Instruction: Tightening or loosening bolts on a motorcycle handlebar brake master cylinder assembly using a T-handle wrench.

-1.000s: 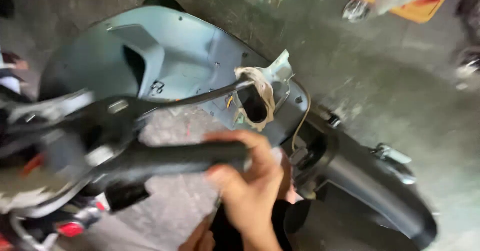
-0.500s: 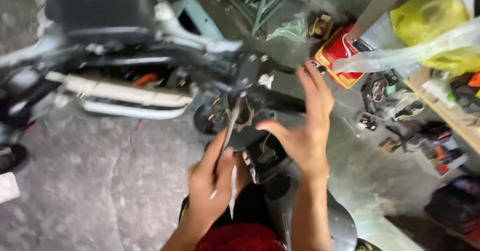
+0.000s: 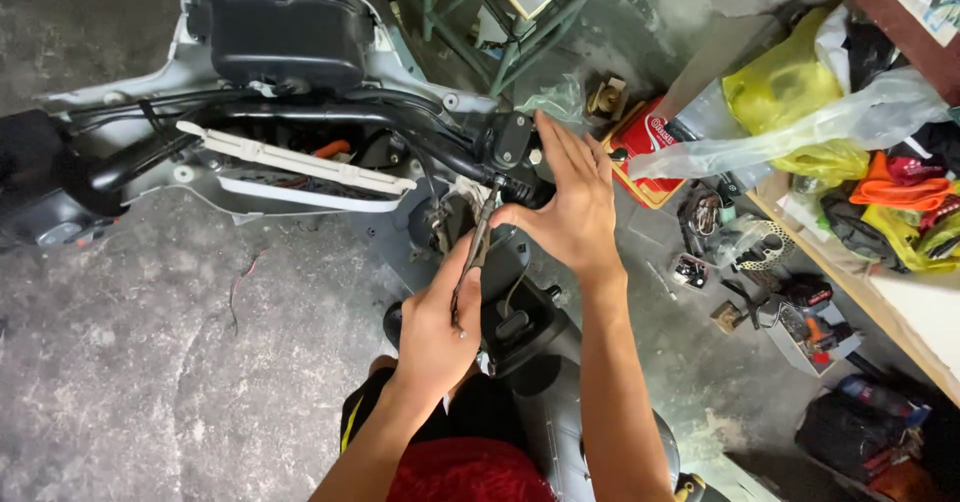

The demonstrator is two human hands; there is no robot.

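My left hand (image 3: pixel 437 322) grips a slim metal hand tool (image 3: pixel 476 245) whose tip points up at the right end of a scooter's black handlebar (image 3: pixel 400 127). My right hand (image 3: pixel 570 197) has its fingers spread and rests flat against the black switch housing (image 3: pixel 508 142) at that handlebar end, its thumb next to the tool's tip. The scooter's pale grey front panel (image 3: pixel 300 167) is opened up, with cables and an orange part showing inside. A black instrument housing (image 3: pixel 285 32) sits above the bar.
A red box (image 3: pixel 650 152), small metal parts and a brake disc (image 3: pixel 760 247) lie on the concrete floor at right. Yellow and clear plastic bags (image 3: pixel 800 102) cover a wooden bench edge. A green metal stand (image 3: pixel 500 32) rises behind the scooter. The black mudguard (image 3: pixel 560 392) is below.
The view swung from the scooter's side to above its handlebar. My left hand has brought the tool's tip up to the bar end, and my right hand has settled against the switch housing.
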